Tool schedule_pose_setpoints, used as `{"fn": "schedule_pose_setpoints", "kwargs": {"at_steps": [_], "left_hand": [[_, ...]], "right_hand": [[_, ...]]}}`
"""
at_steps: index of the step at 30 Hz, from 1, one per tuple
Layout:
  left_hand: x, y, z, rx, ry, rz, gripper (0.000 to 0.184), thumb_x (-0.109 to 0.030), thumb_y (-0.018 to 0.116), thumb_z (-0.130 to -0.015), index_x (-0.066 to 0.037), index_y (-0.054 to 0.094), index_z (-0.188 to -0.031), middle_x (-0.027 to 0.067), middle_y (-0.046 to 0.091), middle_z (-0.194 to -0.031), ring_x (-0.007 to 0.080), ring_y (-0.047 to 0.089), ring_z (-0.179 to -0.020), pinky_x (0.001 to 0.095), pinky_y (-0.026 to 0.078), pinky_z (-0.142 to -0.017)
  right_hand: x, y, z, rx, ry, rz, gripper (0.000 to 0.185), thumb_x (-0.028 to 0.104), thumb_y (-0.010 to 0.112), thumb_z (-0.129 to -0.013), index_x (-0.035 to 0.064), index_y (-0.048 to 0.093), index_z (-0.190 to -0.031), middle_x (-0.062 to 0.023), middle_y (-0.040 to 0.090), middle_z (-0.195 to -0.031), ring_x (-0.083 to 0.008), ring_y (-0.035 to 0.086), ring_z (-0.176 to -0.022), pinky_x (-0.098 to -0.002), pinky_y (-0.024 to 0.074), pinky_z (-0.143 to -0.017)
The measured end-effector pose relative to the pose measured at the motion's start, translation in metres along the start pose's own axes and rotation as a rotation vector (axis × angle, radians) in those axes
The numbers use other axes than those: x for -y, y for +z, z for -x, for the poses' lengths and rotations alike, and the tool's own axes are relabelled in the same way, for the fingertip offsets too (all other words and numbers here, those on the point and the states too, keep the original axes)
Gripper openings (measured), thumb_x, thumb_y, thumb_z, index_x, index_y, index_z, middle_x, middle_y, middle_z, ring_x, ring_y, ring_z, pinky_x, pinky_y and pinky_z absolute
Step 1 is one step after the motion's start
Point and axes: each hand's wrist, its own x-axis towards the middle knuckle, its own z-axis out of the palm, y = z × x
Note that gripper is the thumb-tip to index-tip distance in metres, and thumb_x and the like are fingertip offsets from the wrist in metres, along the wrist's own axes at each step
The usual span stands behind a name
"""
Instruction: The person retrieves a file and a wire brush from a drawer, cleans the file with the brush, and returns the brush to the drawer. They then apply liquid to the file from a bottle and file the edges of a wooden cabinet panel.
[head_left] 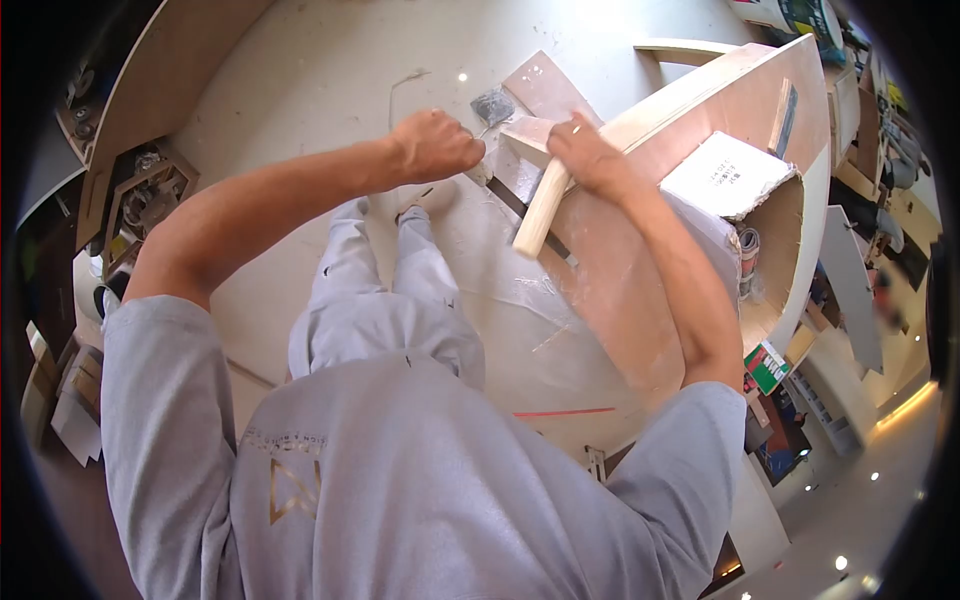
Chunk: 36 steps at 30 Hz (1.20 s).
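My left hand (pixel 438 145) is closed in a fist around what looks like the handle end of a small trowel. The trowel's grey, smeared blade (pixel 492 106) and thin shank show just past the fist; the handle is hidden. My right hand (pixel 588 155) is closed around a thick pale wooden handle (pixel 541 212), whose blunt end points down toward my body. Beyond that hand lies a pinkish board (pixel 548 82) with white smears; I cannot tell whether it joins the handle. The trowel blade is beside the board's left edge.
To the right stands a curved plywood structure (pixel 700 95) holding a white printed box (pixel 722 177) and a rolled item (pixel 748 255). A red strip (pixel 565 412) lies on the pale floor (pixel 300 75). A curved panel (pixel 165 65) rises at left. A dusty plywood sheet (pixel 625 290) lies below my right forearm.
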Motion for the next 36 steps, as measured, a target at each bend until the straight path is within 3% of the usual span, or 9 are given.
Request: {"fn": "schedule_pose_setpoints", "kwargs": {"at_steps": [3, 7, 16, 21, 24, 28, 29, 31, 36], "left_hand": [[0.004, 0.008, 0.001, -0.054, 0.02, 0.009, 0.003, -0.009, 0.058, -0.083, -0.007, 0.058, -0.08, 0.0097, 0.068, -0.074, 0.0274, 0.07, -0.071, 0.0401, 0.056, -0.059], [-0.001, 0.011, 0.006, -0.063, 0.003, 0.062, 0.003, -0.008, 0.058, -0.082, -0.006, 0.058, -0.081, 0.0109, 0.068, -0.075, 0.028, 0.07, -0.07, 0.04, 0.056, -0.059], [-0.023, 0.028, 0.021, -0.06, -0.1, 0.147, 0.003, -0.009, 0.057, -0.083, -0.006, 0.058, -0.083, 0.0112, 0.068, -0.075, 0.0282, 0.071, -0.07, 0.0396, 0.056, -0.059], [-0.022, 0.031, 0.024, -0.1, -0.103, 0.125, 0.003, -0.009, 0.057, -0.082, -0.006, 0.057, -0.083, 0.0106, 0.067, -0.073, 0.0274, 0.07, -0.067, 0.0392, 0.055, -0.056], [-0.025, 0.039, 0.026, -0.101, -0.146, 0.151, 0.003, -0.008, 0.058, -0.082, -0.007, 0.058, -0.085, 0.0103, 0.068, -0.074, 0.027, 0.07, -0.068, 0.039, 0.056, -0.055], [-0.034, 0.041, 0.027, -0.044, -0.2, 0.214, 0.003, -0.008, 0.058, -0.083, -0.007, 0.06, -0.084, 0.0097, 0.07, -0.078, 0.0267, 0.072, -0.072, 0.0388, 0.057, -0.057], [-0.032, 0.041, 0.027, -0.047, -0.202, 0.22, 0.002, -0.007, 0.058, -0.083, -0.007, 0.059, -0.084, 0.0095, 0.07, -0.077, 0.0267, 0.072, -0.072, 0.0386, 0.057, -0.057], [-0.035, 0.04, 0.029, -0.037, -0.208, 0.223, 0.002, -0.008, 0.057, -0.083, -0.006, 0.059, -0.085, 0.0093, 0.07, -0.077, 0.0271, 0.072, -0.073, 0.0387, 0.057, -0.057], [-0.03, 0.042, 0.024, -0.031, -0.2, 0.223, 0.004, -0.009, 0.058, -0.083, -0.006, 0.06, -0.086, 0.0094, 0.07, -0.077, 0.0269, 0.072, -0.073, 0.0383, 0.057, -0.058]], "right_hand": [[-0.009, -0.025, -0.004, 0.032, 0.068, -0.039, 0.017, -0.003, 0.053, -0.079, 0.0042, 0.051, -0.094, -0.0134, 0.054, -0.101, -0.0341, 0.055, -0.105, -0.0541, 0.0276, -0.115], [0.057, -0.025, -0.029, 0.276, -0.249, -0.137, 0.008, 0.0, 0.048, -0.085, 0.0051, 0.049, -0.091, -0.0121, 0.052, -0.097, -0.0301, 0.056, -0.105, -0.0532, 0.0252, -0.117], [-0.036, -0.023, -0.009, 0.239, 0.039, -0.005, 0.011, 0.0, 0.051, -0.085, 0.0057, 0.05, -0.094, -0.0123, 0.053, -0.1, -0.0304, 0.057, -0.105, -0.0526, 0.0244, -0.117], [0.029, -0.03, -0.041, 0.476, -0.226, 0.019, 0.019, 0.001, 0.053, -0.083, 0.0064, 0.051, -0.101, -0.01, 0.057, -0.107, -0.0266, 0.056, -0.114, -0.0526, 0.0269, -0.116], [-0.059, -0.011, -0.018, 0.46, 0.019, 0.165, 0.019, 0.004, 0.053, -0.084, 0.0079, 0.052, -0.103, -0.0099, 0.059, -0.106, -0.027, 0.056, -0.113, -0.0531, 0.0262, -0.116], [0.002, -0.013, -0.038, 0.153, -0.296, -0.136, 0.014, 0.005, 0.051, -0.086, 0.0071, 0.054, -0.099, -0.0122, 0.058, -0.103, -0.0272, 0.057, -0.112, -0.0511, 0.0275, -0.116], [0.035, -0.023, -0.051, 0.312, -0.429, -0.057, 0.011, 0.004, 0.05, -0.087, 0.0076, 0.054, -0.096, -0.0114, 0.057, -0.101, -0.0268, 0.057, -0.111, -0.0502, 0.0281, -0.116], [0.007, 0.003, -0.035, 0.42, -0.141, -0.136, 0.009, 0.004, 0.049, -0.086, 0.0086, 0.052, -0.093, -0.0087, 0.057, -0.099, -0.0248, 0.057, -0.11, -0.0496, 0.0281, -0.117], [0.002, -0.02, -0.05, 0.36, -0.278, 0.072, 0.016, 0.009, 0.05, -0.088, 0.0106, 0.056, -0.103, -0.0073, 0.061, -0.104, -0.0226, 0.058, -0.109, -0.055, 0.0342, -0.108]]}}
